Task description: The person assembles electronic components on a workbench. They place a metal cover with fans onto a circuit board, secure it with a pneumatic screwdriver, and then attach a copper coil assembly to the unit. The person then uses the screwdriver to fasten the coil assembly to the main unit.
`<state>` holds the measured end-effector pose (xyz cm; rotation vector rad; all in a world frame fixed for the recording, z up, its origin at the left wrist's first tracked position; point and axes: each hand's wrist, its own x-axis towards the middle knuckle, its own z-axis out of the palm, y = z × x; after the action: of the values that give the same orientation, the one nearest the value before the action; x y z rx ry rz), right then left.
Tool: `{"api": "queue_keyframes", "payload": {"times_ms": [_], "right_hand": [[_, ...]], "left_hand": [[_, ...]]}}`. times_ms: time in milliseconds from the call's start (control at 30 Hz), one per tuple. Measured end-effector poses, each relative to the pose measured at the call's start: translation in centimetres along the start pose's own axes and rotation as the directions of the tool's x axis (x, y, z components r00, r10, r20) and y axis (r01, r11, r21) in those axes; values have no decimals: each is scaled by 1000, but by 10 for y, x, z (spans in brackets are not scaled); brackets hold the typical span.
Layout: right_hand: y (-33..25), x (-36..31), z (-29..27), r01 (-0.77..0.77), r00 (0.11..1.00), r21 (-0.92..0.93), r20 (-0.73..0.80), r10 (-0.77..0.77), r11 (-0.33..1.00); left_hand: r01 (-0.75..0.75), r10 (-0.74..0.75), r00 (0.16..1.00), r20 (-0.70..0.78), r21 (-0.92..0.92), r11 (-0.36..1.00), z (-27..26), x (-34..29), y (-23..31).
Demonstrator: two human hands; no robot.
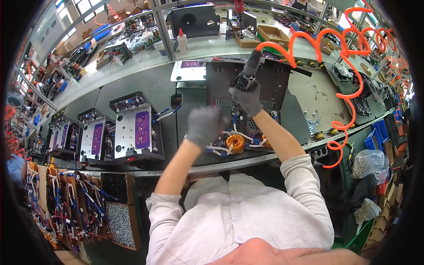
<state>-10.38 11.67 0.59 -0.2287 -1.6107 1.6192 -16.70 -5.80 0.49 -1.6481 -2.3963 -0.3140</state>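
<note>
My right hand, in a grey glove, is closed around a black air screwdriver. The driver's bit end points down at an open black metal housing. Inside the housing's near part are a copper-wound toroid coil, white and blue cables and a circuit board. My left hand, also gloved, hovers over the housing's left side, near the driver's lower end. Its fingers are smeared by motion, so I cannot see whether they hold anything.
An orange coiled air hose runs from the driver to the right. Several silver-and-purple units stand left on the dark bench. Loose screws lie right of the housing. Below left are a box of screws and hanging cable bundles.
</note>
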Motion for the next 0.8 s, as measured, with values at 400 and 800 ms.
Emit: {"api": "queue_keyframes", "payload": {"times_ms": [400, 800], "right_hand": [[36, 6, 67, 95, 995, 77, 11, -97, 992], [54, 22, 79, -67, 998, -170, -5, 67, 983]], "left_hand": [[-4, -65, 945, 322, 210, 978, 9, 46, -48], [345, -308, 880, 360, -39, 938, 28, 37, -25]]}}
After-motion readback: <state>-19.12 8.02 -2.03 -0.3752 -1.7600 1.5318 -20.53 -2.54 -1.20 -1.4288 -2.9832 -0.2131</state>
